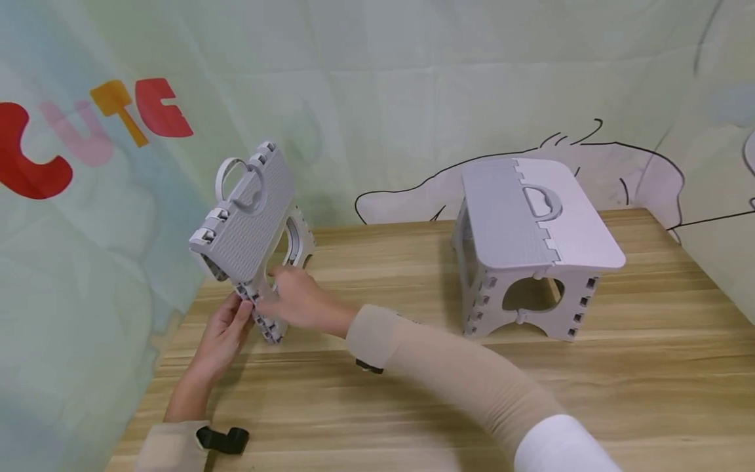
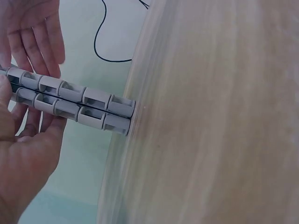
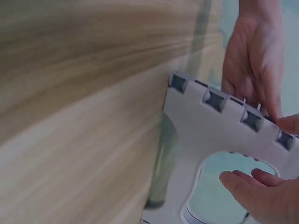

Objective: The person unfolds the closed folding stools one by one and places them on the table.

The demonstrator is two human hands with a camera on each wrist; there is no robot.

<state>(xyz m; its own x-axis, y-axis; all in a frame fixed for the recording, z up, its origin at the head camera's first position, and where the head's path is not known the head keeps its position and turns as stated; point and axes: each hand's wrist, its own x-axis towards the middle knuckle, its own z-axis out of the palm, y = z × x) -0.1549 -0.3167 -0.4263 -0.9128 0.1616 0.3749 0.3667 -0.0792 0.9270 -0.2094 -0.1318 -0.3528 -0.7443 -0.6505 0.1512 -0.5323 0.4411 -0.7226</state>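
A grey folding stool, partly folded, stands at the left of the table with its ribbed top steeply tilted and its loop handle raised. My left hand grips the hinged edge of its near legs, the thumb on one side and fingers on the other. The hinge shows as two rows of segments side by side in the left wrist view. My right hand is at the near leg panel, its fingers extended by the cut-out and its thumb near the hinged edge.
A second folding stool, fully unfolded, stands upright on the right of the wooden table. A printed cloth backdrop with letters and line drawings hangs behind and to the left. Each wrist wears a dark strap.
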